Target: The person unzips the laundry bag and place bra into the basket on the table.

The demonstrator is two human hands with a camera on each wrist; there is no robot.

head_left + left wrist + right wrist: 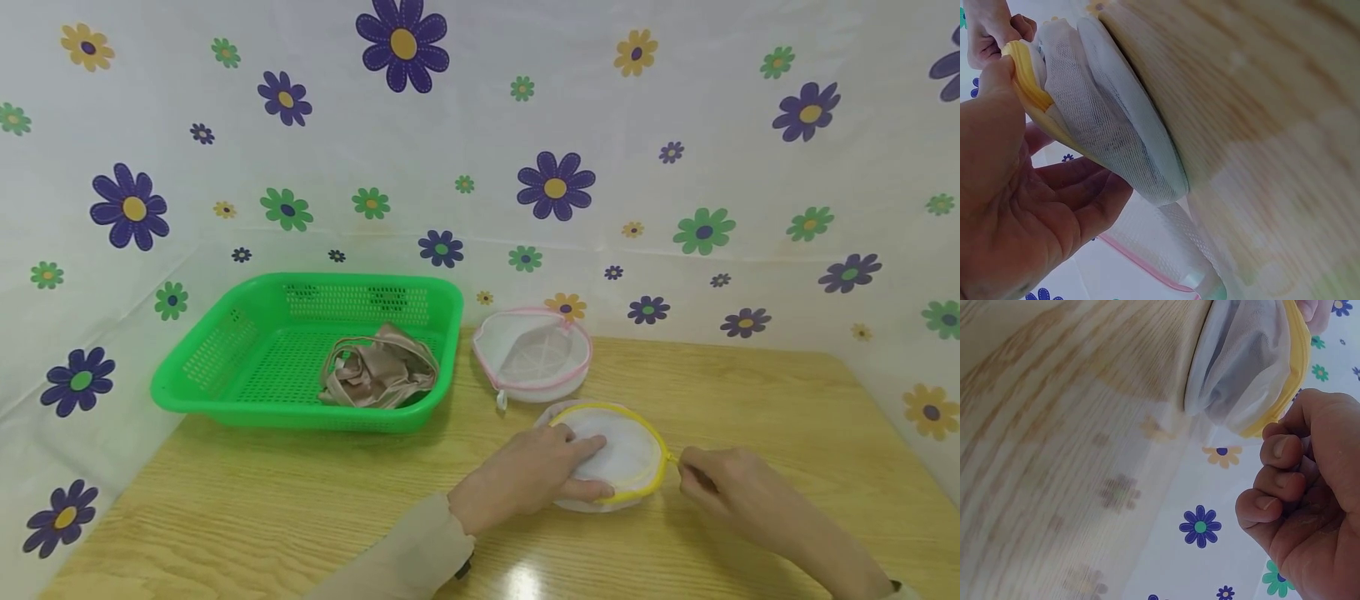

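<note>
A round white mesh laundry bag (pixel 611 450) with a yellow zipper rim lies on the wooden table. My left hand (pixel 536 471) grips its left side, the thumb on the yellow rim and the other fingers curved along the edge in the left wrist view. At the bag's right end, my right hand (pixel 738 492) pinches the zipper pull, which its fingers mostly hide. The right wrist view shows this hand's fingers (pixel 1279 447) curled beside the yellow zipper (pixel 1297 350). Behind stands a second mesh bag (pixel 543 387) with a pink zipper, its lid partly unzipped.
A green plastic basket (pixel 300 417) stands at the back left, holding a crumpled beige satin garment (pixel 382 371). Flower-printed white sheeting (pixel 480 125) hangs behind and beside the wooden table (pixel 300 500).
</note>
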